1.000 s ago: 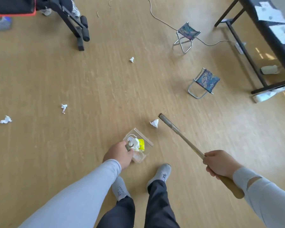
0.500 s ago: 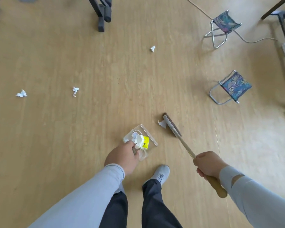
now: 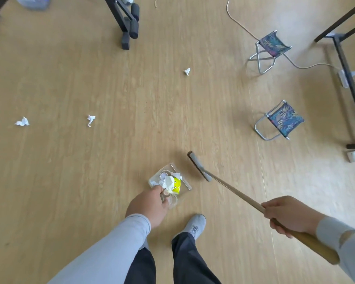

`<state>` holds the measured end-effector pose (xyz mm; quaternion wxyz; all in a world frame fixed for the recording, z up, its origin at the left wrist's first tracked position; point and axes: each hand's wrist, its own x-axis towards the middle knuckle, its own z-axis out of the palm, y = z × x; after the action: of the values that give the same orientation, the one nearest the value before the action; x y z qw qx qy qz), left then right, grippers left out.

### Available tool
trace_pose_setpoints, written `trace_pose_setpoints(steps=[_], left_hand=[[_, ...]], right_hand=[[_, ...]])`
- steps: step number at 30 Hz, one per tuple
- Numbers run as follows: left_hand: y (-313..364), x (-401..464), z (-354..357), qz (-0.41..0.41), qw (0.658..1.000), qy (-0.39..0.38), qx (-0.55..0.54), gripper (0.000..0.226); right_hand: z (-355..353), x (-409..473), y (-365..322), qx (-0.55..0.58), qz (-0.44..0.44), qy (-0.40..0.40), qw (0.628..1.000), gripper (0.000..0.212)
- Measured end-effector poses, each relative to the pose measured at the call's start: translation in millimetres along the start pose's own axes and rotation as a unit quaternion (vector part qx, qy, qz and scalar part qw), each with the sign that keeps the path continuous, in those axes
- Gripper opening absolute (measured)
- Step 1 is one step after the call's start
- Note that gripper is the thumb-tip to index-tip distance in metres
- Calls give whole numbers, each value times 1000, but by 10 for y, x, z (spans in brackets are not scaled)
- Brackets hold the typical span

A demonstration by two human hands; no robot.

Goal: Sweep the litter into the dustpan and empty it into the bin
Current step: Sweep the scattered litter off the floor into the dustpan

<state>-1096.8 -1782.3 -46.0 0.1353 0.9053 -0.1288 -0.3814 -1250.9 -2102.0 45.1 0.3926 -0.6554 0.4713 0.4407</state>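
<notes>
A clear plastic dustpan point(image 3: 185, 182) rests on the wooden floor ahead of my feet, holding white paper scraps and a yellow wrapper point(image 3: 176, 183). My left hand point(image 3: 148, 206) grips its handle at the near end. My right hand point(image 3: 289, 216) is closed around the wooden handle of a broom, whose grey head point(image 3: 199, 166) sits on the floor just right of the pan's mouth. Crumpled white paper lies farther off: one piece point(image 3: 187, 71) straight ahead, one point(image 3: 90, 119) to the left and one point(image 3: 22, 122) at the far left.
Two small folding stools point(image 3: 274, 45) point(image 3: 285, 119) stand to the right. A black table frame point(image 3: 348, 83) and a cable with a power strip point(image 3: 345, 77) are at the far right. A black exercise bench leg point(image 3: 127, 21) is at the top.
The broom head swept left toward the dustpan, and the paper scrap that lay in front of it now lies in the pan. My view shifted forward.
</notes>
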Motion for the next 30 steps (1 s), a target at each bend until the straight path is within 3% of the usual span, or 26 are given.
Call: trace_pose_setpoints(steps=[7,12,26,30], left_hand=[[-56,-15,17,6,1000,5,-3,35],[-61,15,8,10,1000,10,-4,34],[-62,-15,10,12,1000,7,4,31],[-79,-49,17,15,1000,7,1,34]], right_hand=[[380,111,-357,-17,-21,-53,998,33],[269,-71,-259,9,-33,-89,995,27],[78,-115,-47,65,12,-39,997,31],[236,-142,-69,-14,-18,-8,1000,32]])
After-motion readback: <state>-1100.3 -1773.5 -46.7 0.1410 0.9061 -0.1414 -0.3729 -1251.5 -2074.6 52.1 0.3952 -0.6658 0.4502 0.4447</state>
